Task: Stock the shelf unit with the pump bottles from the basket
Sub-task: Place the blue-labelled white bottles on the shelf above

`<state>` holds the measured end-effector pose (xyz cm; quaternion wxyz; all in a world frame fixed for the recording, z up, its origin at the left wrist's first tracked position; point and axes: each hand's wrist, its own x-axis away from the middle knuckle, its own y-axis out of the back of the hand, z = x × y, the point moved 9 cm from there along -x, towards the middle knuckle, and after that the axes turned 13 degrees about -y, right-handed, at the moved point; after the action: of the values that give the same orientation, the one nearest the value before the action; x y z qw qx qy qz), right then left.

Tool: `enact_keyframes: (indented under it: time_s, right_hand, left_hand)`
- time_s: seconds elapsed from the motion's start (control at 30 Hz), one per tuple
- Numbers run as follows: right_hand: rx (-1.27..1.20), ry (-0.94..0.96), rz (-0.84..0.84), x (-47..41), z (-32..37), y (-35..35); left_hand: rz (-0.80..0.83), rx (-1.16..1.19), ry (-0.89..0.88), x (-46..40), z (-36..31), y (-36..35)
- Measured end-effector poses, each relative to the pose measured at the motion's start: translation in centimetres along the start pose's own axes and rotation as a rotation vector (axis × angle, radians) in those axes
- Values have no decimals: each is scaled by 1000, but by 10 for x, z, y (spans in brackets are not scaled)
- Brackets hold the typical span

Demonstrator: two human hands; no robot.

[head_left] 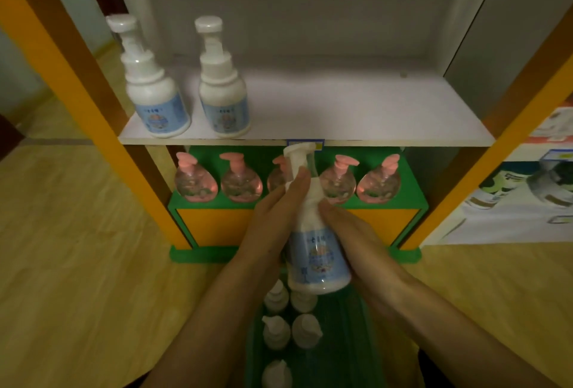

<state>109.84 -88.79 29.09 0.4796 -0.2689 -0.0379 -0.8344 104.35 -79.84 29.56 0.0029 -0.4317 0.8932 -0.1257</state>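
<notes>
White pump bottle [316,248] w/ blue label is held upright between both hands, above the green basket [344,341] and in front of the lower shelf. Left hand [276,217] is pressed on its left side, fingers up to the neck; right hand [350,232] is clamped on its right side. In the basket approx. five more white bottles [276,330] stand (dim view, so the count is maybe not exact). On the white shelf board [356,108], two same bottles [155,90] stand upright at left, near each other. Below, pink pump bottles [240,181] stand in a row on a green stand.
</notes>
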Motion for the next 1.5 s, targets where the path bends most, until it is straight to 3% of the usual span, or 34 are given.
enact_keyframes:
  time_s: [0.27,0.37,0.53,0.77,1.03,1.5]
  right_hand:
    - [-8,23,-43,3,-3,8]
    - [-72,23,-65,4,-3,13]
    - [-98,164,-217,5,18,32]
    - [-2,315,-340,-13,86,35]
    - [229,519,-313,-60,168,1]
    - [250,457,-287,-118,179,3]
  left_hand:
    - [71,-59,3,4,3,-9]
    - [7,-90,-32,1,-5,-2]
    - [-172,7,92,2,-5,23]
    - [-227,27,183,-4,-1,40]
    - [-263,109,206,-7,-2,49]
    - [-270,147,202,-15,-6,58]
